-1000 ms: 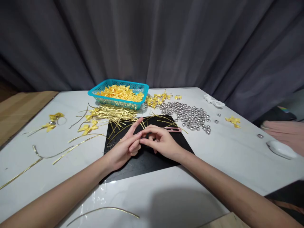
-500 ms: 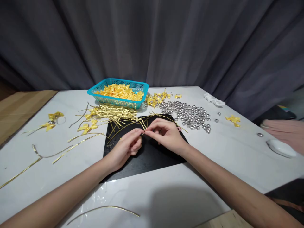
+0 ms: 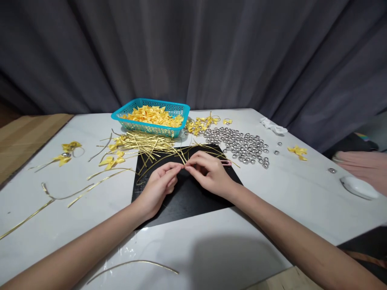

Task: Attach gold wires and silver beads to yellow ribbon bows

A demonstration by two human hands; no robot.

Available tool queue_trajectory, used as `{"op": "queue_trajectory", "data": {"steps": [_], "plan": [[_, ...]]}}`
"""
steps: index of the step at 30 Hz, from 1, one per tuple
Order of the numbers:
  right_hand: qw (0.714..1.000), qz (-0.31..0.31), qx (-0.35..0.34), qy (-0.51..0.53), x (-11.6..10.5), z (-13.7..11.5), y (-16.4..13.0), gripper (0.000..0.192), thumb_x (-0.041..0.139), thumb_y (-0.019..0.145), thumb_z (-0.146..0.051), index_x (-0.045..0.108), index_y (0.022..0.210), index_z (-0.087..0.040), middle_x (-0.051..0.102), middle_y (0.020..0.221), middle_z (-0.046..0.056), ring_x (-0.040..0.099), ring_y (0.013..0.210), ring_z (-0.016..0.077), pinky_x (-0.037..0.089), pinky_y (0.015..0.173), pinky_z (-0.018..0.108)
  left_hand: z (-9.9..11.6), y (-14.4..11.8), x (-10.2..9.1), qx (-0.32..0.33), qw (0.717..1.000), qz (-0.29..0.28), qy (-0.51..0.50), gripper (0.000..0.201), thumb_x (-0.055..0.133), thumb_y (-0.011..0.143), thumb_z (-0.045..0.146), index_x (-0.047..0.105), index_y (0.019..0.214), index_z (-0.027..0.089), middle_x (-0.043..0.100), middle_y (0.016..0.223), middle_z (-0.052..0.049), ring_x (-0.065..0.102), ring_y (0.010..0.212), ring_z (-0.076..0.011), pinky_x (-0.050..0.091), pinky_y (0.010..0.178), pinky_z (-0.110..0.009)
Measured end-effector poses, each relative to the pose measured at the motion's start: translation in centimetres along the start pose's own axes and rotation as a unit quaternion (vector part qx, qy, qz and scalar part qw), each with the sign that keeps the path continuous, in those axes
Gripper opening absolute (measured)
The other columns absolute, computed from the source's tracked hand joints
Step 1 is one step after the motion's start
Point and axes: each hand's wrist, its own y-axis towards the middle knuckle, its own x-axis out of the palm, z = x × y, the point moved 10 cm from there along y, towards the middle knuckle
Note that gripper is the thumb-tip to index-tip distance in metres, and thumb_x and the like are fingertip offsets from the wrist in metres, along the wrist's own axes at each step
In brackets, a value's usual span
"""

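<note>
Fingertips point(image 3: 177, 167) of left hand point(image 3: 157, 188) and right hand point(image 3: 214, 175) are pinching above the black mat point(image 3: 190, 199), any contents hidden; slackening would be risking a drop.

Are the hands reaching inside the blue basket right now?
No, the left hand and right hand come together above the black mat, nearer the camera than the blue basket.

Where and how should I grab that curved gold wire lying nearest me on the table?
Probably pinch the curved gold wire mid-length, fingertips coming from above: it's thin, lies along the white table, and its bowed middle is uncovered.
</note>
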Motion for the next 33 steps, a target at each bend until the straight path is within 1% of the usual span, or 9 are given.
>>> {"op": "queue_trajectory", "data": {"steps": [5, 9, 15, 18, 20, 23, 27, 29, 33], "plan": [[0.999, 0.006, -0.040, -0.033, 0.0, -1.0, -0.2, 0.010, 0.049, 0.088, -0.015, 0.059, 0.086, -0.016, 0.056, 0.085, 0.006, 0.054, 0.069, 0.0112, 0.046, 0.059, 0.024, -0.1, 0.2, -0.4, -0.005, 1.000, 0.012, -0.022, 0.023, 0.075, 0.066, 0.033, 0.067, 0.077, 0.015, 0.026, 0.045, 0.010, 0.016, 0.042, -0.0038, 0.010, 0.040, -0.019], [0.996, 0.015, -0.068, -0.061, -0.2, -1.7, -0.3, 0.010, 0.048, 0.088, -0.013, 0.058, 0.087, -0.015, 0.056, 0.086, 0.007, 0.056, 0.076, 0.0133, 0.048, 0.065, 0.025, 0.0, 0.3, -0.6, -0.003, 0.999, 0.016, -0.032, 0.021, 0.075, 0.067, 0.030, 0.070, 0.079, 0.014, 0.028, 0.047, 0.009, 0.019, 0.043, -0.0034, 0.015, 0.040, -0.017], [0.996, -0.006, -0.073, -0.058, 0.3, -1.8, -0.3, 0.011, 0.048, 0.088, -0.013, 0.058, 0.088, -0.013, 0.056, 0.085, 0.008, 0.057, 0.077, 0.0137, 0.049, 0.067, 0.025, 0.2, 0.3, -0.7, 0.006, 0.998, 0.010, -0.057, 0.018, 0.076, 0.065, 0.029, 0.069, 0.070, 0.012, 0.030, 0.048, 0.008, 0.023, 0.044, -0.0029, 0.020, 0.040, -0.015], [0.995, -0.005, -0.077, -0.062, 0.2, -1.9, -0.4, 0.011, 0.048, 0.088, -0.013, 0.058, 0.087, -0.013, 0.056, 0.084, 0.007, 0.057, 0.075, 0.0132, 0.050, 0.068, 0.025, 0.2, 0.3, -0.8, 0.007, 0.998, 0.020, -0.052, 0.019, 0.077, 0.064, 0.028, 0.072, 0.075, 0.013, 0.035, 0.049, 0.007, 0.026, 0.044, -0.0024, 0.022, 0.041, -0.014], [0.993, -0.001, -0.086, -0.079, 0.2, -2.1, -0.4, 0.011, 0.047, 0.089, -0.013, 0.058, 0.088, -0.014, 0.056, 0.085, 0.008, 0.057, 0.076, 0.0134, 0.050, 0.069, 0.025, 0.1, 0.3, -1.1, 0.014, 0.999, 0.036, -0.035, 0.022, 0.078, 0.063, 0.028, 0.073, 0.079, 0.014, 0.043, 0.051, 0.006, 0.031, 0.046, -0.0023, 0.025, 0.042, -0.014], [0.988, -0.010, -0.094, -0.125, 0.4, -2.2, -0.6, 0.013, 0.044, 0.091, -0.016, 0.057, 0.091, -0.014, 0.057, 0.087, 0.008, 0.057, 0.078, 0.0146, 0.050, 0.069, 0.025, 0.3, 0.3, -1.4, 0.034, 0.998, 0.052, 0.016, 0.023, 0.078, 0.061, 0.029, 0.074, 0.079, 0.015, 0.051, 0.054, 0.003, 0.037, 0.049, -0.0037, 0.028, 0.045, -0.016], [0.981, -0.022, -0.101, -0.165, 0.8, -2.3, -0.7, 0.015, 0.043, 0.091, -0.016, 0.058, 0.092, -0.013, 0.057, 0.086, 0.009, 0.058, 0.077, 0.0152, 0.051, 0.065, 0.025, 0.5, 0.3, -1.9, 0.050, 0.993, 0.071, 0.086, 0.024, 0.077, 0.061, 0.033, 0.074, 0.076, 0.015, 0.052, 0.054, 0.004, 0.030, 0.045, -0.0033, 0.020, 0.042, -0.019], [0.984, -0.017, -0.099, -0.149, 0.6, -2.4, -0.7, 0.014, 0.044, 0.090, -0.015, 0.057, 0.091, -0.012, 0.057, 0.086, 0.009, 0.058, 0.077, 0.0151, 0.050, 0.065, 0.025, 0.6, 0.2, -1.9, 0.050, 0.990, 0.075, 0.110, 0.024, 0.077, 0.060, 0.032, 0.073, 0.075, 0.015, 0.052, 0.054, 0.004, 0.027, 0.045, -0.0033, 0.017, 0.042, -0.020], [0.994, -0.013, -0.076, -0.078, 0.3, -1.9, -0.3, 0.010, 0.047, 0.088, -0.013, 0.057, 0.087, -0.012, 0.056, 0.086, 0.008, 0.055, 0.072, 0.0121, 0.048, 0.062, 0.022, 1.2, -0.2, -1.3, 0.075, 0.981, 0.072, 0.161, 0.022, 0.077, 0.058, 0.029, 0.071, 0.073, 0.014, 0.037, 0.048, 0.008, 0.026, 0.047, -0.0050, 0.020, 0.045, -0.021]]}}
